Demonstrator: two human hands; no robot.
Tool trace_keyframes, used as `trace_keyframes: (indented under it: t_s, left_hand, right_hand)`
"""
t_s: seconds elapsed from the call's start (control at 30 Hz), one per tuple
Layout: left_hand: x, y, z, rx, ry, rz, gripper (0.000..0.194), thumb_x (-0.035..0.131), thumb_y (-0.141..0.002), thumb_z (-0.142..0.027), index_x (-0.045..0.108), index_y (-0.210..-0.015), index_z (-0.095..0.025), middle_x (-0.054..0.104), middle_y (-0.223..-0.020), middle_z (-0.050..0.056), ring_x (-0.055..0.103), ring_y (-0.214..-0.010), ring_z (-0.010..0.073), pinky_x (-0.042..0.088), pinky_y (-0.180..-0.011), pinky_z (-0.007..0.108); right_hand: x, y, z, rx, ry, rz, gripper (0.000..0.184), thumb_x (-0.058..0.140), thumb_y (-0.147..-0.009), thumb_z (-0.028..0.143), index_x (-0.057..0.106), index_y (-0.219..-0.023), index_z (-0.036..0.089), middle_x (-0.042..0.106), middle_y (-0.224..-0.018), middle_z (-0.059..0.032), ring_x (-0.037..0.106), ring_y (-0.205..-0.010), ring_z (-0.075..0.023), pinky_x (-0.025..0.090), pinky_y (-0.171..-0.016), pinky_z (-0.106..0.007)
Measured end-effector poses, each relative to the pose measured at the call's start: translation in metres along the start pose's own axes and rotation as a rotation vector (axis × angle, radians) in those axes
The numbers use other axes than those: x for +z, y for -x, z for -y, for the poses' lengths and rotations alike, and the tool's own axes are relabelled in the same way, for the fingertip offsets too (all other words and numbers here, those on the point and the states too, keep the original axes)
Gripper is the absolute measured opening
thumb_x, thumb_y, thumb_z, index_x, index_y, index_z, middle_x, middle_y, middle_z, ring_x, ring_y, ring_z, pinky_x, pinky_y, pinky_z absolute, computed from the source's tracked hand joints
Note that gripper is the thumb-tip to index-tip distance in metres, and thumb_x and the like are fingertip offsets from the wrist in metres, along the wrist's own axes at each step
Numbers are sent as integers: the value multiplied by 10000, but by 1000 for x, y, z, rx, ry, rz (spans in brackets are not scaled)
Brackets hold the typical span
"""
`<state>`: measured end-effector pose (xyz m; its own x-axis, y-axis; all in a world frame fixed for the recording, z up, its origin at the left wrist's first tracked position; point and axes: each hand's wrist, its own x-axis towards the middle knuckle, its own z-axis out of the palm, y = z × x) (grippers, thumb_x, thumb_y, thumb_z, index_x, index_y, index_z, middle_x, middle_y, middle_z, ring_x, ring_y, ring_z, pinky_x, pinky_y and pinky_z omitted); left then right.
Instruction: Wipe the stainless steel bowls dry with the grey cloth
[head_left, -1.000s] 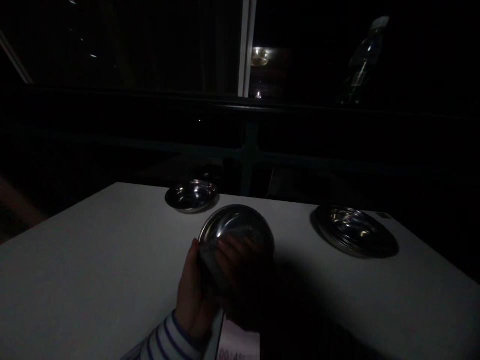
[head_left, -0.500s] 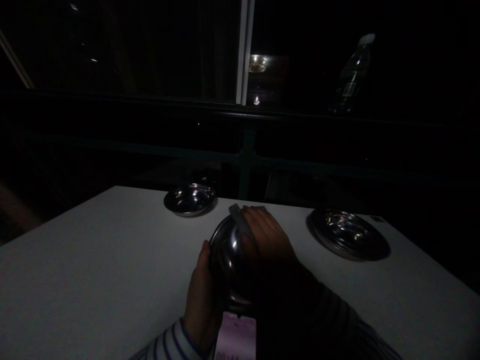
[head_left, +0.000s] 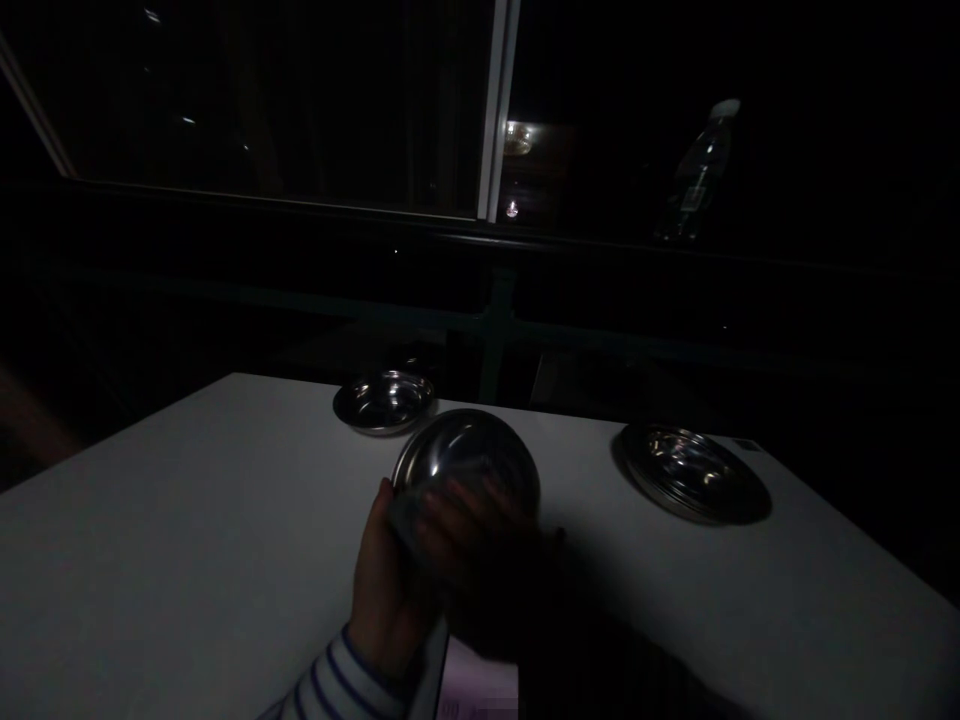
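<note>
A shiny steel bowl is tilted up in front of me, its rounded underside facing me. My left hand grips its left edge, thumb along the rim. Over the bowl's lower part lies my right hand, blurred and in deep shadow, pressing a grey cloth against the metal. Much of the cloth is hidden under the fingers. Below the hands a phone with a lit pinkish screen shows partly, its digits unreadable.
On the white table, one steel dish sits at the back edge, left of centre. A stack of similar steel dishes stands at the right. Beyond are a dark window frame and a plastic bottle.
My right hand has swept the cloth from the bowl's upper right down to its lower left. The bowl's far rim has come into view, and the right arm covers more of the phone.
</note>
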<state>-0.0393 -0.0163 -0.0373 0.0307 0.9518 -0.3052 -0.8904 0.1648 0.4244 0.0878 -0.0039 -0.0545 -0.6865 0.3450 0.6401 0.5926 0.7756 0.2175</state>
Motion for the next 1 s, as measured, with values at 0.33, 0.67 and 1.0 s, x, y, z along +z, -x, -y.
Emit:
trace_keyframes:
  t_s: [0.33, 0.67, 1.0]
  left_hand:
    - [9, 7, 6, -96, 46, -46, 287, 446, -873, -305, 669, -861, -125, 651, -607, 17, 607, -515, 118, 501, -592, 230]
    - [10, 10, 4, -19, -40, -49, 402, 457, -836, -461, 681, -802, -129, 685, -678, 72, 666, -810, 256, 481, -804, 363]
    - [11, 14, 4, -56, -35, -36, 380, 494, -827, -440, 658, -702, -122, 601, -500, 17, 593, -486, 164, 486, -614, 301]
  right_hand:
    - [-6, -9, 5, -40, 32, 24, 400, 382, -892, 271, 480, -1249, 117, 500, -1317, -67, 292, -1310, -220, 221, -1108, -409]
    - [-26, -55, -19, 187, -99, 173, 390, 437, -858, 302, 520, -1181, 100, 555, -1216, -105, 449, -1155, -255, 302, -1047, -455]
    - [-21, -36, -16, 53, -81, 177, 348, 404, -890, 287, 536, -1161, 113, 585, -1185, -100, 477, -1146, -241, 314, -1046, -433]
